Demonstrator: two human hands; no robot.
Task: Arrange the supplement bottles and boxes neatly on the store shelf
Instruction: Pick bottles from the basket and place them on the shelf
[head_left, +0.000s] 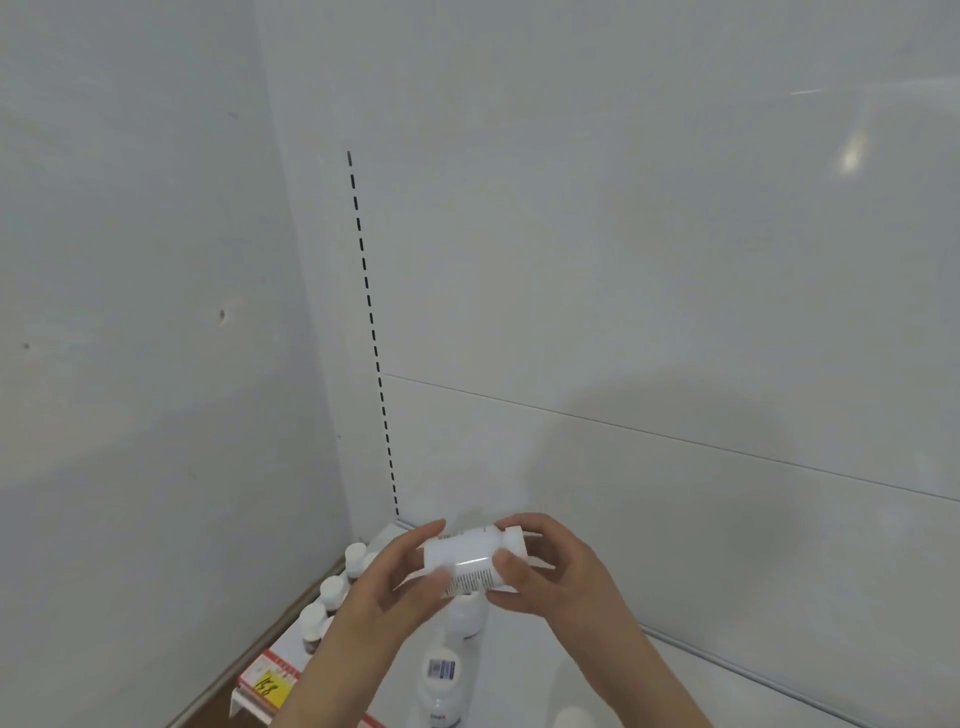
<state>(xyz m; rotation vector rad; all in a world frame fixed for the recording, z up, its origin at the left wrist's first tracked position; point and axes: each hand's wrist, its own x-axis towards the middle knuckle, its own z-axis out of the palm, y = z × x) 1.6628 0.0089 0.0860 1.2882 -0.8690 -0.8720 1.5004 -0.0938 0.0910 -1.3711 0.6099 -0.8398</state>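
White bottle (470, 558) lying sideways, cap pointing right, left hand (397, 587) and right hand (550, 566) gripping its ends

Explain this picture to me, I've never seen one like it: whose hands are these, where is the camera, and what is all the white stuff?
There is one picture, taken by a wide-angle camera worn on a person's head, looking forward and down. No machine is involved: the left hand and the right hand are that person's own. Together they hold a white bottle lying sideways, its cap toward the right hand. Below is a white store shelf with more white-capped bottles: a row of small ones on the left and a larger one nearer the middle. A yellow price tag sits on the shelf's front edge.
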